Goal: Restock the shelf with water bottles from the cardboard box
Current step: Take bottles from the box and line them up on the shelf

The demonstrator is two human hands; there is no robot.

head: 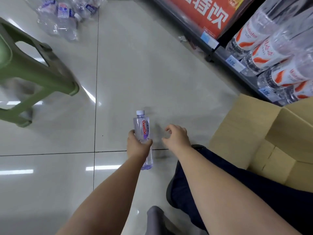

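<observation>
Glossy tiled floor [118, 73] under left hand [138, 146] gripping water bottle [143, 133]; right hand [177, 138] seemingly empty, fingers loosely curled.

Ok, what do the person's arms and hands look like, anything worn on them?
Both forearms are bare up to the bottom edge of the picture: no sleeves, gloves or watch show. The left hand and right hand carry no rings or markings that I can make out, though the fingers are slightly blurred. Below the right arm lies a leg in dark navy trousers.
</observation>
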